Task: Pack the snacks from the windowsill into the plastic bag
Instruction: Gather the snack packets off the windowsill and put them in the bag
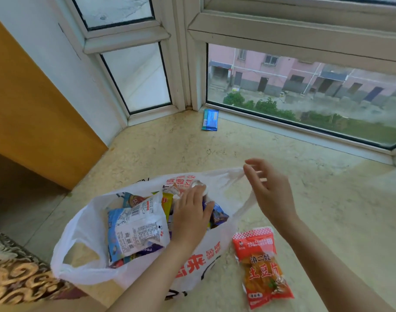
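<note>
The left hand (190, 212), at centre frame, reaches down into the mouth of the plastic bag (80, 233) with fingers laid flat over the packets inside; whether it grips one of them cannot be told, as the fingertips are hidden among the contents. The right hand (266, 194), right of centre, has its fingers loosely spread and appears to pinch the bag's far handle (228, 174) between thumb and fingertip, lifting that edge to keep the mouth open. The bag lies on the windowsill (170, 145) at lower centre, already holding several snacks, the largest a white and blue packet (136, 228) on the left side of the opening. Two snacks remain outside: a red packet of potato slices (263, 266) flat on the sill just beside the bag at lower right, and a blue wrapped bar (210, 120) well apart, near the window frame at upper centre. Judged by appearance, both are light, soft-walled and glossy, so liable to slip; the potato slices are likely brittle. Each is best taken by its sealed end or edges rather than squeezed across the middle. The thin bag is limp and needs its handle held.
</note>
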`<state>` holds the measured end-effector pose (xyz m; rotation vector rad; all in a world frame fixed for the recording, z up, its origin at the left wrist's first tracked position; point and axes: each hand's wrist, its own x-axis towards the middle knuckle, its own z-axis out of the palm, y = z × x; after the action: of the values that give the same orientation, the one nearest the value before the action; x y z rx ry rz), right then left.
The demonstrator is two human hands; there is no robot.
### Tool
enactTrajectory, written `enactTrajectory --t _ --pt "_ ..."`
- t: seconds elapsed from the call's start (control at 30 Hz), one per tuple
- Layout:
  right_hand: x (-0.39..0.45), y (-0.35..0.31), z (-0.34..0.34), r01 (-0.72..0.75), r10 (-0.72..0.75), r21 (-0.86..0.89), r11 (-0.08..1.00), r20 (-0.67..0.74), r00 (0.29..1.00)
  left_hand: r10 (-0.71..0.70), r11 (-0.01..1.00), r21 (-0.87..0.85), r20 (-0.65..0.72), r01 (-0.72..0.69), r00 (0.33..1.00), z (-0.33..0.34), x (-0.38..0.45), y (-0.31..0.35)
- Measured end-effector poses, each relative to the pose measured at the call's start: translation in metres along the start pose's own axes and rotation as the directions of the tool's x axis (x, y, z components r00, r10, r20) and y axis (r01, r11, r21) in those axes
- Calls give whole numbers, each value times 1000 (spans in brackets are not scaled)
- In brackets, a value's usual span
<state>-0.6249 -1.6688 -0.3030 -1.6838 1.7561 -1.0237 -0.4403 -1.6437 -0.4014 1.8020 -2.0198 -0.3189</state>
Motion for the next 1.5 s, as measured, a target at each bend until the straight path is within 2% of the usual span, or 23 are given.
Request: enactTrajectory --t 0.03,0.07,0.13,0.23,0.37,0.5,0.6,0.7,0.83,1.0,1.1,1.27,1.4,1.5 --pt "-11 12 1 106 -112 -211 972 -16 994 -15 996 -83 11 16 1000 1 -6 6" --pt "-23 25 3 175 -193 -348 921 -17 981 -9 989 -148 31 14 999 2 -13 13" --pt "-48 50 7 180 -208 -453 873 -13 978 73 979 -194 22 -67 997 9 -28 24" --pt "-88 92 16 70 -78 -568 820 10 997 230 954 -203 29 -220 973 28 -52 31" --pt "-139 141 36 -102 213 -691 715 77 974 460 887 -79 48 -456 887 67 -82 30" --pt "-169 167 63 -232 417 -754 615 60 907 466 874 98 115 -476 877 105 -93 10" --pt "-174 176 83 -288 511 -744 603 83 855 495 828 229 128 -512 859 125 -94 -4" --pt "-179 186 99 -341 556 -724 600 72 828 530 790 280 137 -546 837 138 -98 -8" --pt "-184 193 104 -427 609 -678 598 39 792 466 820 317 111 -476 878 139 -104 -8" --pt "-197 189 99 -412 616 -704 578 46 786 417 852 317 71 -417 906 121 -116 -10" --pt "-207 174 93 -420 560 -676 605 -14 828 378 871 330 26 -365 925 102 -118 -14" --pt "-218 118 68 -405 414 -508 760 -102 905 317 876 389 -24 -283 948 54 -119 -22" --pt "-216 54 54 -239 221 -333 912 -92 971 233 882 434 -63 -184 970 21 -115 -42" --pt "-202 4 62 -75 70 -103 992 -54 996 222 883 441 -94 -159 970 9 -117 -52"
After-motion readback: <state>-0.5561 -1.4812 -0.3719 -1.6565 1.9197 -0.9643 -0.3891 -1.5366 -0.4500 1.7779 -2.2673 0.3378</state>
